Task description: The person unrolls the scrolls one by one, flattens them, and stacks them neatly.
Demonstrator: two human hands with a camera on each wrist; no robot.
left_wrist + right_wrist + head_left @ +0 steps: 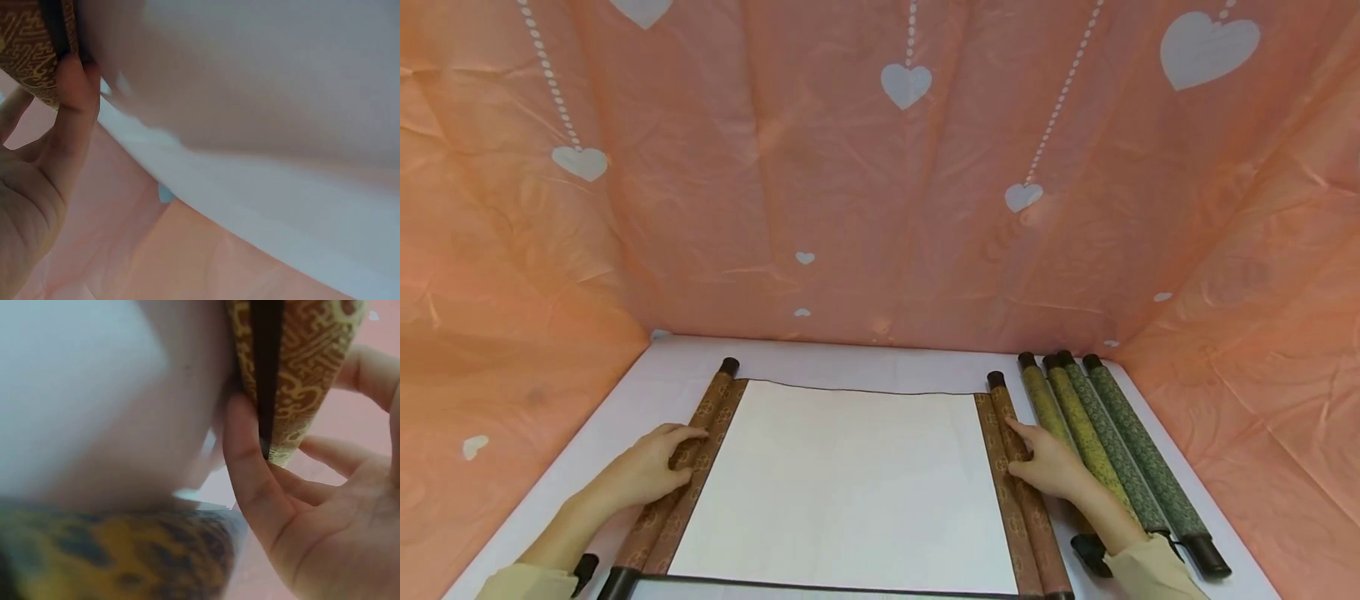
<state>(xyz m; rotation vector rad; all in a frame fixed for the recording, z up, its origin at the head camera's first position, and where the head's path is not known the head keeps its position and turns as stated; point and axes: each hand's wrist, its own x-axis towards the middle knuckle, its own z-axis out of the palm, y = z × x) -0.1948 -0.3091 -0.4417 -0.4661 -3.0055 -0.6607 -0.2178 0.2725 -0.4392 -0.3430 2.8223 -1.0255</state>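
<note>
A hanging scroll lies part unrolled on the white table, its blank white sheet (pixel 850 483) facing up between two brown patterned rollers with dark end knobs. My left hand (pixel 651 467) grips the left roller (pixel 638 533) near its middle; the left wrist view shows thumb and fingers about the brown patterned roller (pixel 25 44). On the opposite side my right hand (pixel 1054 462) holds the right roller (pixel 1045 542), fingers and thumb curled round it. The right wrist view shows this grip on the gold-patterned roller (pixel 306 369) close up.
Several rolled scrolls lie side by side at the right, yellow ones (pixel 1082 425) nearer and green ones (pixel 1142 450) farther right. A dark knob (pixel 585 571) shows by the left sleeve. An orange-pink cloth (pixel 850 183) with white hearts surrounds the table (pixel 850 358).
</note>
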